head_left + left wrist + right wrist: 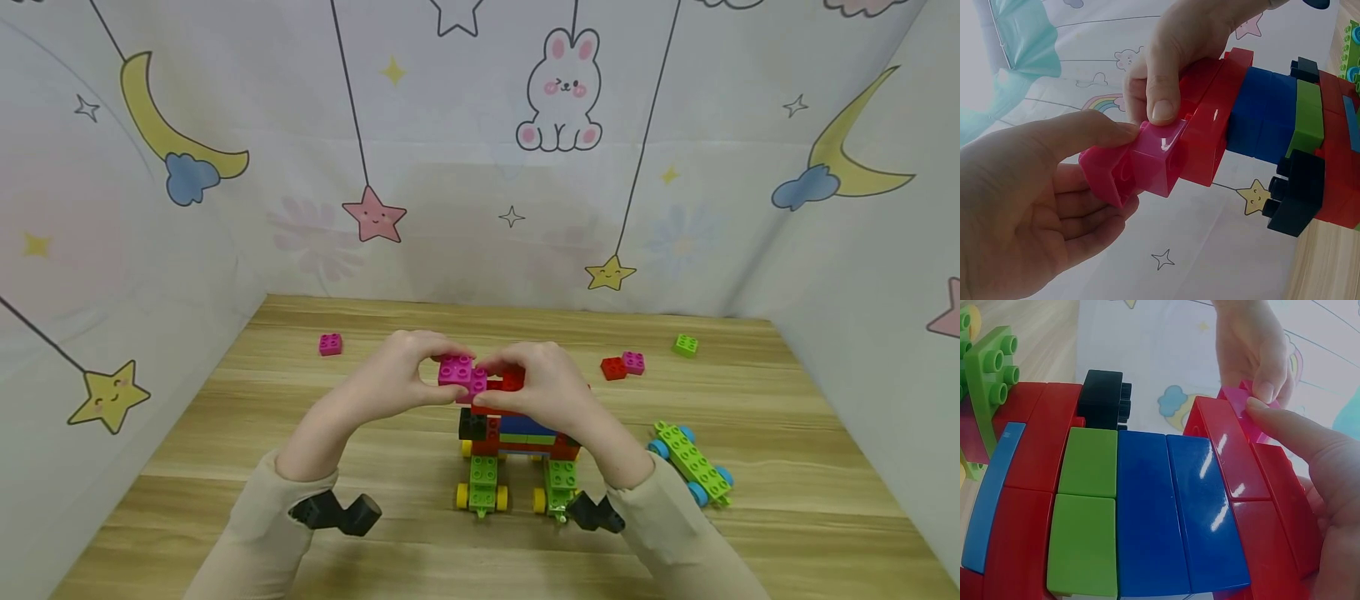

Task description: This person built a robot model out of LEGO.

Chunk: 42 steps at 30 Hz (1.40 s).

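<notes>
My left hand [390,375] pinches a pink brick [454,370] between thumb and fingers. That brick overhangs the left end of a second pink brick [1159,159], which sits against the red top of a tall toy-brick build. My right hand [540,382] reaches over the red top bricks [1235,447], its thumb and fingertip pinching the second pink brick. Blue bricks [1147,506] and green bricks [1082,512] form the middle layers, with a black brick [1297,194] jutting out at the side. Green wheeled bases [483,483] with yellow wheels stand at the build's foot.
A green wheeled base [692,462] with blue wheels lies to the right. Behind stand a loose red brick [613,368], a pink brick [633,362] and a green brick [686,345]. Another pink brick [330,344] lies back left. A printed cloth [465,250] encloses the table.
</notes>
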### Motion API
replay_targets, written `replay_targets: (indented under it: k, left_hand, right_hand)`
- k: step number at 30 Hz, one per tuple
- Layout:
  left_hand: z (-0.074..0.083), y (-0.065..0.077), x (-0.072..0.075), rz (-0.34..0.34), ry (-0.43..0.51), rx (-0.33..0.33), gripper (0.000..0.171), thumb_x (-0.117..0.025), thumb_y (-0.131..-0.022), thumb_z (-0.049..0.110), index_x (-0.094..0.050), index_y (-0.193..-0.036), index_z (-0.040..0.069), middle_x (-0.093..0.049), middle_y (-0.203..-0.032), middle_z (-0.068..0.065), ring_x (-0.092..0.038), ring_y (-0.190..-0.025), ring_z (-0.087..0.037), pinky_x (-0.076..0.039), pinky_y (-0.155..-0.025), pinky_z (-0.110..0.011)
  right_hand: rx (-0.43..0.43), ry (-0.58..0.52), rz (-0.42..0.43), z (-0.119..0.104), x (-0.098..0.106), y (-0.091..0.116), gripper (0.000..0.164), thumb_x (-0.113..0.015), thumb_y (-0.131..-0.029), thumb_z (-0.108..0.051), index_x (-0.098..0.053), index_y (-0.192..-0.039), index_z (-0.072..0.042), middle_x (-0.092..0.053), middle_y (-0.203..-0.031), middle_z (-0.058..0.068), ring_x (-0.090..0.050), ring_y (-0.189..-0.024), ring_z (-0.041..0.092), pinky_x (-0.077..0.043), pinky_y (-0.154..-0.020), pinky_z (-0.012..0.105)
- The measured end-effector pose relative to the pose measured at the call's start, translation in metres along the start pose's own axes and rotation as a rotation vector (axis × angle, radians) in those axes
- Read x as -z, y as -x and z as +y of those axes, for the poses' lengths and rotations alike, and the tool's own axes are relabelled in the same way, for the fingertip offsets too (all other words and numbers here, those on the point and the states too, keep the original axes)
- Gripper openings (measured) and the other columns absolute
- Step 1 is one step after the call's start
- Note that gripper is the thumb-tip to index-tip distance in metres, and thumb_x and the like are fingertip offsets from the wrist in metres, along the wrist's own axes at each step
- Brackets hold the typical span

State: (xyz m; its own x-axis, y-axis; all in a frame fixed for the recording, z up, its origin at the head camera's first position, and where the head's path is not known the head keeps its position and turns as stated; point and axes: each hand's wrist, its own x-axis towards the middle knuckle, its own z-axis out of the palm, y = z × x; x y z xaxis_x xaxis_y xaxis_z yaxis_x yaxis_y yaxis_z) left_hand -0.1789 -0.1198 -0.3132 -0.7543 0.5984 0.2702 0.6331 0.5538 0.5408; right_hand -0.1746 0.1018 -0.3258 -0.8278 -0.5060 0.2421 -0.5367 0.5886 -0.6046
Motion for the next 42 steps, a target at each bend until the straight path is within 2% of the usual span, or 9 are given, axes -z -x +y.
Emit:
replay_targets:
  k: [7, 12, 18, 21, 26, 31, 35, 38, 42]
  left_hand:
    - [0.0, 0.0, -0.001, -0.001, 0.004, -0.013, 0.035, -0.078, -0.083, 0.016, -0.069, -0.115, 0.004, -0.072, -0.106, -0.006, -0.064, -0.093, -0.017, -0.056, -0.077, -0.027]
    - [-0.008, 0.003, -0.003, 0.018, 0.014, -0.063, 0.039, -0.079, -0.083, 0.018, -0.068, -0.118, 0.005, -0.071, -0.111, -0.005, -0.065, -0.099, -0.019, -0.056, -0.085, -0.035]
    - [-0.019, 0.009, 0.002, 0.13, 0.046, -0.159, 0.044, -0.08, -0.08, 0.012, -0.067, -0.121, 0.002, -0.07, -0.116, -0.01, -0.064, -0.107, -0.024, -0.054, -0.09, -0.041]
    - [-0.026, 0.012, 0.006, 0.219, 0.026, -0.166, 0.038, -0.078, -0.081, 0.008, -0.068, -0.118, 0.002, -0.071, -0.114, -0.011, -0.065, -0.107, -0.026, -0.054, -0.089, -0.042]
    - [-0.043, 0.019, 0.015, 0.369, -0.016, -0.096, 0.031, -0.074, -0.083, 0.004, -0.07, -0.113, 0.001, -0.072, -0.11, -0.013, -0.066, -0.102, -0.027, -0.054, -0.088, -0.044]
    - [-0.074, 0.026, 0.023, 0.538, -0.031, -0.014, 0.028, -0.073, -0.083, -0.002, -0.07, -0.11, -0.002, -0.072, -0.105, -0.016, -0.065, -0.094, -0.03, -0.049, -0.077, -0.013]
    - [-0.106, 0.034, 0.028, 0.569, 0.008, 0.157, 0.027, -0.069, -0.089, 0.003, -0.067, -0.116, -0.004, -0.07, -0.11, -0.02, -0.063, -0.098, -0.033, -0.043, -0.076, -0.003]
    - [-0.129, 0.042, 0.028, 0.567, 0.012, 0.256, 0.029, -0.066, -0.092, 0.005, -0.065, -0.12, -0.004, -0.067, -0.115, -0.023, -0.061, -0.102, -0.033, -0.048, -0.08, -0.012]
    - [-0.158, 0.053, 0.029, 0.543, 0.007, 0.331, 0.035, -0.064, -0.094, 0.007, -0.061, -0.126, -0.005, -0.063, -0.123, -0.026, -0.058, -0.112, -0.038, -0.049, -0.095, -0.043]
  right_hand:
    - [0.005, -0.007, 0.004, 0.0, 0.0, 0.0, 0.034, -0.08, -0.081, -0.028, -0.074, -0.11, -0.01, -0.075, -0.104, 0.002, -0.069, -0.092, 0.018, -0.056, -0.077, 0.028]
    - [0.007, 0.003, 0.007, 0.0, 0.0, 0.001, 0.035, -0.08, -0.081, -0.028, -0.074, -0.111, -0.011, -0.075, -0.104, 0.002, -0.069, -0.092, 0.018, -0.056, -0.077, 0.028]
    - [-0.021, 0.001, -0.005, -0.001, 0.001, 0.001, 0.036, -0.08, -0.081, -0.03, -0.074, -0.111, -0.011, -0.075, -0.105, 0.002, -0.068, -0.092, 0.016, -0.056, -0.079, 0.029]
    - [-0.035, 0.002, -0.009, -0.002, 0.001, 0.001, 0.037, -0.08, -0.081, -0.031, -0.074, -0.112, -0.012, -0.075, -0.105, 0.002, -0.068, -0.092, 0.016, -0.056, -0.079, 0.03]
    - [-0.049, 0.006, -0.015, -0.003, 0.001, 0.001, 0.037, -0.08, -0.081, -0.031, -0.074, -0.113, -0.013, -0.075, -0.105, 0.001, -0.067, -0.092, 0.016, -0.055, -0.079, 0.028]
    - [-0.051, -0.001, -0.015, -0.005, 0.001, 0.001, 0.037, -0.08, -0.081, -0.03, -0.074, -0.113, -0.013, -0.074, -0.105, 0.001, -0.067, -0.092, 0.016, -0.055, -0.078, 0.027]
    - [-0.046, -0.003, -0.017, -0.004, 0.001, 0.001, 0.036, -0.08, -0.082, -0.03, -0.073, -0.113, -0.013, -0.074, -0.105, 0.001, -0.067, -0.093, 0.016, -0.055, -0.079, 0.027]
    - [-0.041, -0.001, -0.017, -0.003, 0.0, 0.001, 0.036, -0.08, -0.082, -0.03, -0.073, -0.113, -0.012, -0.074, -0.105, 0.001, -0.068, -0.092, 0.016, -0.055, -0.079, 0.028]
    - [-0.038, 0.003, -0.016, -0.003, 0.0, 0.001, 0.037, -0.08, -0.082, -0.03, -0.073, -0.113, -0.012, -0.075, -0.105, 0.002, -0.068, -0.092, 0.016, -0.056, -0.079, 0.028]
